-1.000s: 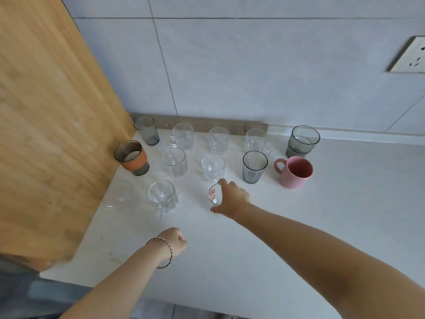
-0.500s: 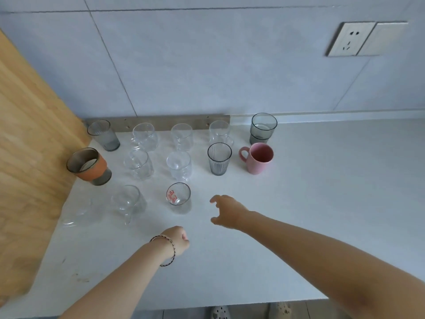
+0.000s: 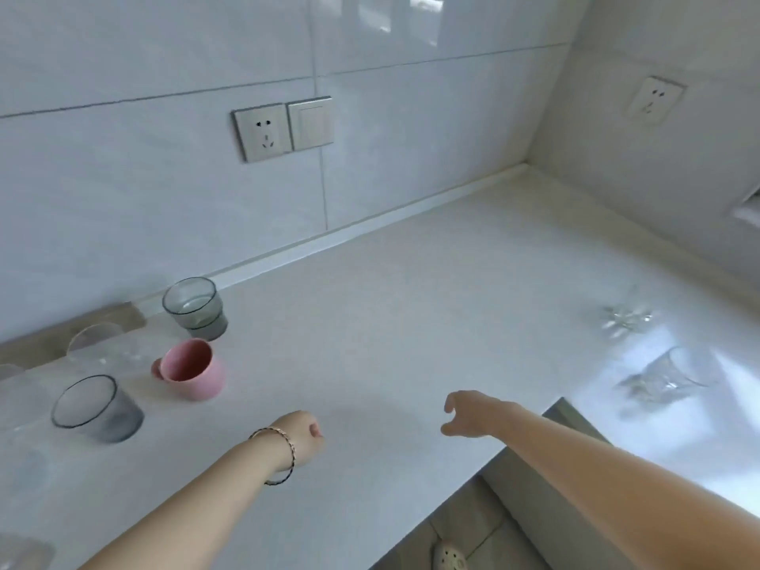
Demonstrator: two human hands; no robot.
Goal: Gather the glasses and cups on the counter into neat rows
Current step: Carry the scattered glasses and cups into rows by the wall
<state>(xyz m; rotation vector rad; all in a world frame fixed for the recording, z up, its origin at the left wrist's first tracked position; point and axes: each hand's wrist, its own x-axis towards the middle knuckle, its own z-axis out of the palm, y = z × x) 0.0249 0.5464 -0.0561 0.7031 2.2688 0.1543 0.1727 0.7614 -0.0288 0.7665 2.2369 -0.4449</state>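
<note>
The gathered cups stand at the left edge of the head view: a pink mug (image 3: 193, 371), a grey tumbler (image 3: 196, 308) behind it, a dark ribbed glass (image 3: 96, 409) in front, and blurred clear glasses (image 3: 103, 347) further left. Two clear glasses stand apart at the far right, one nearer (image 3: 668, 378) and one behind it (image 3: 625, 318). My right hand (image 3: 473, 413) hovers over the white counter (image 3: 390, 322), fingers apart, holding nothing. My left hand (image 3: 302, 436), with a bracelet on the wrist, is closed in a fist and holds nothing.
A tiled wall with a socket and switch (image 3: 283, 127) runs behind the counter. A side wall with another socket (image 3: 654, 98) closes the far right corner. The counter's front edge (image 3: 485, 466) cuts in at lower right, with floor and a slipper (image 3: 450, 557) below.
The view has swung far to the right; the gathered cups slid to the left edge and two clear glasses appeared at right. My right hand let go of the red-printed glass and moved right.
</note>
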